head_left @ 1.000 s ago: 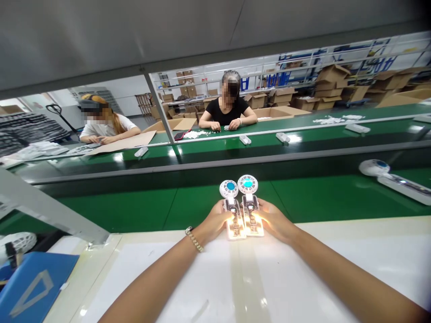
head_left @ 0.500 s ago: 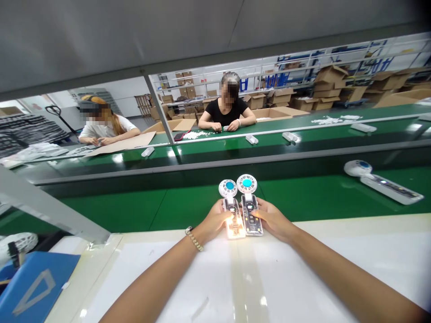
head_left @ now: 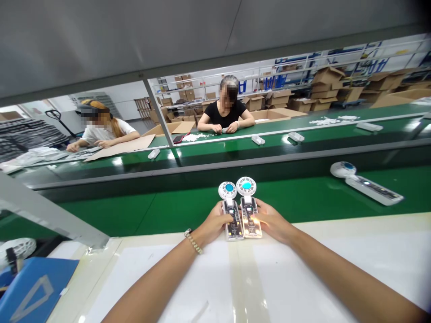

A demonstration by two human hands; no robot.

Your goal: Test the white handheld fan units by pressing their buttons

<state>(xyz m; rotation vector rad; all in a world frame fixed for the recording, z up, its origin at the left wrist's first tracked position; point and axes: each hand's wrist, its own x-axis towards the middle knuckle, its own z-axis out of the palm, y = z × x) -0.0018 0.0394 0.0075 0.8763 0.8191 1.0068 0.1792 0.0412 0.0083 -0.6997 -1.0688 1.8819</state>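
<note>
Two small white handheld fans with clear handles, dark circuit boards inside and blue centres are held side by side over the edge of the white worktop. My left hand (head_left: 215, 222) is closed around the handle of the left handheld fan (head_left: 233, 226), its thumb on the front. Around the right handheld fan (head_left: 247, 186) my right hand (head_left: 271, 220) is closed, thumb also on the front. Warm light glows in the right fan's handle; the left one's handle is dark apart from a small light. The fingers behind both handles are mostly hidden.
Another handheld fan (head_left: 373, 189) lies on the near green belt (head_left: 188, 206). Clear housings (head_left: 296, 137) sit on the far belt. A slanted metal post (head_left: 54, 206) and a blue bin (head_left: 40, 287) stand left. Overhead runs a grey shelf (head_left: 188, 36). Two people work opposite.
The warm glow has gone out in the left fan and come on in the right one. The fan on the near belt has shifted left; housings on the far belt have shifted right.
</note>
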